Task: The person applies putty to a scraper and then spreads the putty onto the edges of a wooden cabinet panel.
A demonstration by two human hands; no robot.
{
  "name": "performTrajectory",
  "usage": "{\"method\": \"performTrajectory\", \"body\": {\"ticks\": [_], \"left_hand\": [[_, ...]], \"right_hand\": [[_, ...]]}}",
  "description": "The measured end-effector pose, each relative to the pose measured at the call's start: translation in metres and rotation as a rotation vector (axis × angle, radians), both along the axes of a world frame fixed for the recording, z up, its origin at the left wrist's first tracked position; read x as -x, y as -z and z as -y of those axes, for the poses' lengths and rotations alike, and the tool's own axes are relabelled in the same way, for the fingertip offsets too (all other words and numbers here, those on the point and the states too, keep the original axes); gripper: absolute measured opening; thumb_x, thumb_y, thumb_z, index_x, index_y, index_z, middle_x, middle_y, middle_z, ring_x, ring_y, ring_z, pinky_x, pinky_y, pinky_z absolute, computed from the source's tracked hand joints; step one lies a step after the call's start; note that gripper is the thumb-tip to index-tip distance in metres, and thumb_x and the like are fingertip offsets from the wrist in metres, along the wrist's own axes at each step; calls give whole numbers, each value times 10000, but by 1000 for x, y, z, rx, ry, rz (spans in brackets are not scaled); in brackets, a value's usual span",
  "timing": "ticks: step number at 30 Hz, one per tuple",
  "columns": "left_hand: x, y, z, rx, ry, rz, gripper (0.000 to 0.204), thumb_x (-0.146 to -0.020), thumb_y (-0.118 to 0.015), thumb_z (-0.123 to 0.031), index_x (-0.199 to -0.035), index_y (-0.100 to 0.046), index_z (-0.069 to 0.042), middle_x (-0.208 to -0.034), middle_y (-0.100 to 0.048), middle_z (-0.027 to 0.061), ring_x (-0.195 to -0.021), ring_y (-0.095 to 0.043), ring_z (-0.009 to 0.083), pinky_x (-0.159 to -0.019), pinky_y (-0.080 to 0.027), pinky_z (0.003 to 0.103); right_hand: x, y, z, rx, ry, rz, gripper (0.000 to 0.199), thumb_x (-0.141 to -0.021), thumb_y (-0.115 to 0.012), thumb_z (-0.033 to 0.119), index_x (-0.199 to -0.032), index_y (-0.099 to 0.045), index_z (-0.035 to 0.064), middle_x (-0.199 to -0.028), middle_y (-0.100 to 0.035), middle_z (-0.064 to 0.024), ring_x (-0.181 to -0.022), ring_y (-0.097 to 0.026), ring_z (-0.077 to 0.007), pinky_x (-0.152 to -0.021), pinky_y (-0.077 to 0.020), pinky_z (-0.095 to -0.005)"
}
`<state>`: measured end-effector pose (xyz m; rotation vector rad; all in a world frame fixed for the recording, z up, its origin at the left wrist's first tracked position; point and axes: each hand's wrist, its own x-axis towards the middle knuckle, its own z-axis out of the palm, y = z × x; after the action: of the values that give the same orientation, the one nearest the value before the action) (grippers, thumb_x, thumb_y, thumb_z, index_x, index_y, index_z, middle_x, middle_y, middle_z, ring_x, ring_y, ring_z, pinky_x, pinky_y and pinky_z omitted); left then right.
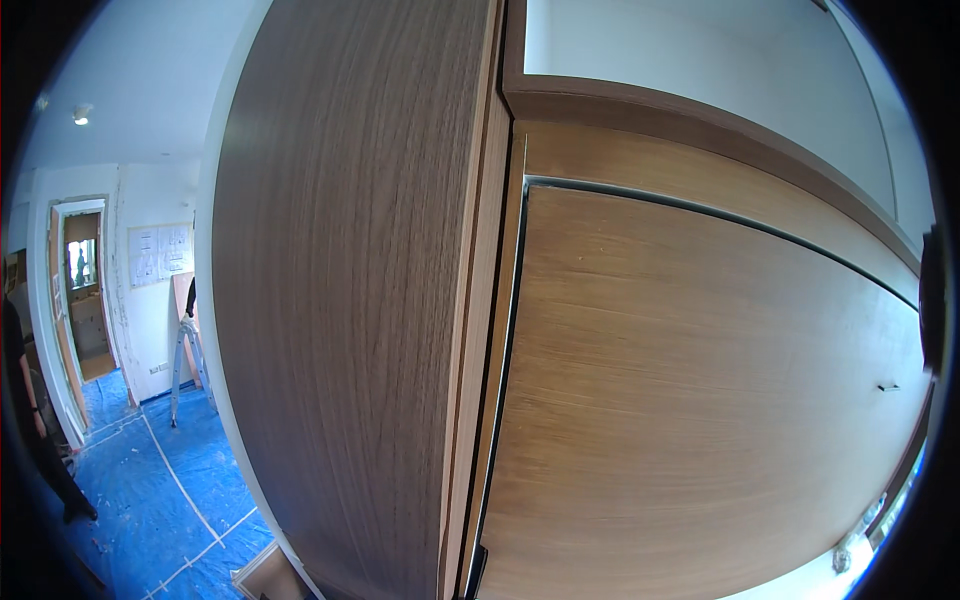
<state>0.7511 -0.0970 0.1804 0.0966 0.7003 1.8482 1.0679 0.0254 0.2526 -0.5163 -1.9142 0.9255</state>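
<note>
**Light-brown panel (pixel 700 400): Protecting Edges and Gap**

Neither the left hand nor the right hand is in view; whether the fingers are spread, pressed together or pinching anything cannot be told.

Nearest, a darker wood-grain panel (pixel 340 300) stands upright from the centre toward the left of the frame. Beside it, the light-brown panel fills the centre right. A dark gap (pixel 760 228) follows its top and left edges, below a brown rail (pixel 640 105).

In judgement, sound handling calls for:
- contact spread over the broad face, with fingers kept out of the gap;
- the gap sighted along its full length for even width;
- the small dark fitting (pixel 888 388), at the right of the frame, guarded from knocks;
- the dark object (pixel 480 572) at lower centre, of unclear kind, identified before the left edge is loaded.

Farther off, at lower left, a brown board (pixel 272 578) lies near blue floor sheeting (pixel 170 480); a snagged sheet could upset footing. Beyond, at the left of the frame, are a person in dark clothing (pixel 30 430), a stepladder (pixel 190 365) and a doorway (pixel 90 310).
</note>
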Motion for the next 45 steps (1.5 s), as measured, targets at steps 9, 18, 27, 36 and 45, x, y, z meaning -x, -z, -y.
{"method": "performTrajectory", "body": {"ticks": [9, 18, 27, 36, 45], "left_hand": [[-1, -23, -16, -209, 138, 47, 406, -1093, -487, -425, -1216, -632, -67, -914, -690, 56, -776, -644, 198, -727, -550, 380], [-20, -55, -8, 61, -71, -53, 398, -1097, -481, -420, -1219, -626, -69, -902, -701, 54, -760, -664, 187, -664, -539, 323], [-39, -88, 18, -117, -37, 32, 410, -1099, -468, -401, -1340, -546, -78, -991, -671, 69, -705, -586, 140, -596, -487, 285], [-29, -83, 40, 119, -392, -155, 314, -991, -699, -122, -1276, -614, -21, -1179, -700, 91, -1080, -697, 247, -958, -582, 429], [19, -106, 151, -17, -761, -354, 364, -1053, -606, -168, -1374, -499, -36, -1268, -650, 170, -1141, -677, 319, -888, -623, 471]], "right_hand": [[-22, 60, -6, 622, -318, -464, 495, -1038, -648, 219, -1380, -506, -109, -1302, -613, -285, -1301, -585, -415, -1087, -508, -537], [-8, 25, 0, 488, -48, -105, 365, -983, -719, 212, -1249, -691, -36, -1273, -652, -186, -1198, -642, -362, -1084, -535, -452], [-3, 52, 13, 101, -4, -42, 318, -942, -777, 286, -1123, -765, 25, -1192, -658, -157, -1103, -653, -346, -974, -585, -475], [-1, -11, 37, 45, 3, 262, 257, -987, -704, 143, -1207, -739, 13, -1121, -773, -155, -961, -751, -258, -858, -602, -379], [110, 3, 58, 209, -293, 415, 278, -904, -775, 203, -1031, -699, -32, -754, -705, -71, -650, -669, -146, -638, -531, -301]]}}
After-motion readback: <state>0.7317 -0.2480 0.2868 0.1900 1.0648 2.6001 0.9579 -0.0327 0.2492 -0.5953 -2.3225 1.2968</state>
